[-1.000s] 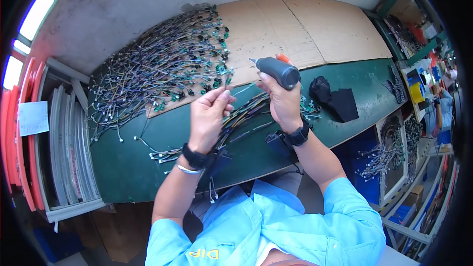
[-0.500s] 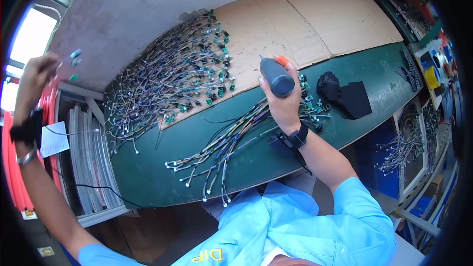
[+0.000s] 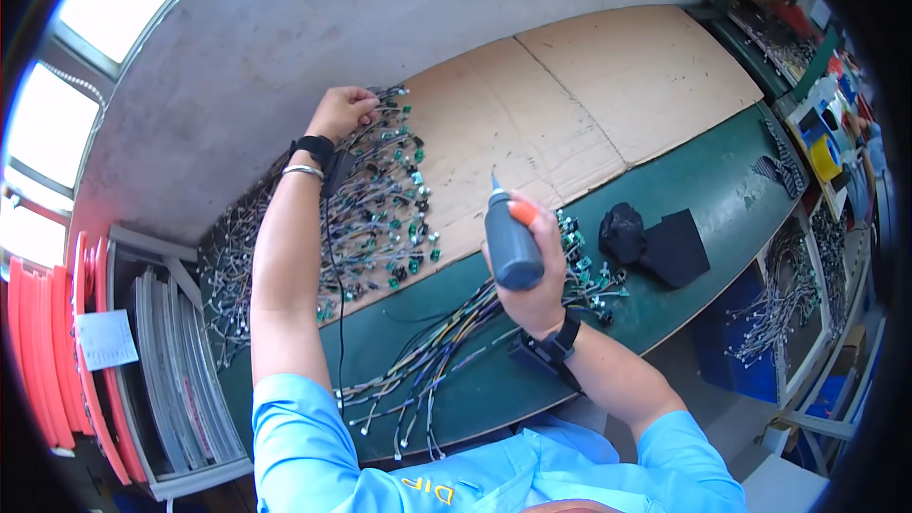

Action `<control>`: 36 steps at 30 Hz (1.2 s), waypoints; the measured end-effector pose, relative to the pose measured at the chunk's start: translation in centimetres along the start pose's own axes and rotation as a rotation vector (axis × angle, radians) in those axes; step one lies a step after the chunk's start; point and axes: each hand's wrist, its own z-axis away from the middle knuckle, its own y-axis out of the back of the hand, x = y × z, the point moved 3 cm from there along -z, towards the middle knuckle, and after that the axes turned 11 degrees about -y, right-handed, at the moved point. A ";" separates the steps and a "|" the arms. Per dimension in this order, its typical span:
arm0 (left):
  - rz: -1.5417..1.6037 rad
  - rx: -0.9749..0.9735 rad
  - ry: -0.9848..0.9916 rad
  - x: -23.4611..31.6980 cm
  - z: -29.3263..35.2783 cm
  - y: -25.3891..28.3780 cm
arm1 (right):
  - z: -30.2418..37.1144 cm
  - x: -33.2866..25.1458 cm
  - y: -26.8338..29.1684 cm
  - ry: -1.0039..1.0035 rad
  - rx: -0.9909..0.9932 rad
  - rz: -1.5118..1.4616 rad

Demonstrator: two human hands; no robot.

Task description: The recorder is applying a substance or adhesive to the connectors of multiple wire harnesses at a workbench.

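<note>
Dozens of thin multicoloured wire harnesses with small green and black connectors (image 3: pixel 380 214) lie spread in a dense layer in the head view, their connector ends resting on the left part of a flat brown cardboard sheet (image 3: pixel 494 100). That layer looks like the finished share. A smaller loose bundle of similar wires with white plugs (image 3: pixel 427 356) lies nearer the body on the green tabletop (image 3: pixel 746 195), and I judge it to be what is left. The cardboard right of the layer is bare, so the work seems well along but not complete.

The left hand (image 3: pixel 350 112) is at the layer's far edge, thumb and fingertips drawn together beside the topmost wires; whether they pinch one, I cannot tell. The right hand (image 3: pixel 534 290) is wrapped around a dark grey squeeze bottle with a narrow pale nozzle (image 3: pixel 513 245), above the loose bundle, nozzle pointing up; one finger wears an orange rubber cover (image 3: pixel 522 213).

As for writing, the light blue work shirt (image 3: pixel 503 475) bears yellow letters on its front. A white paper sheet (image 3: pixel 106 340) on the red panels (image 3: pixel 43 361) has marks too small to read. No brand is discernible on the bottle.
</note>
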 end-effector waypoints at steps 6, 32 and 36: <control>0.105 -0.009 0.045 -3.7 -4.3 -2.0 | -0.3 -0.4 0.0 -0.006 -0.052 -0.023; -0.466 0.081 -0.090 -7.0 -5.5 -0.9 | -0.5 -0.4 -0.4 -0.042 -0.116 -0.015; -0.546 0.059 -0.027 -5.2 -4.5 0.3 | -0.2 -0.5 -0.4 -0.044 -0.116 -0.036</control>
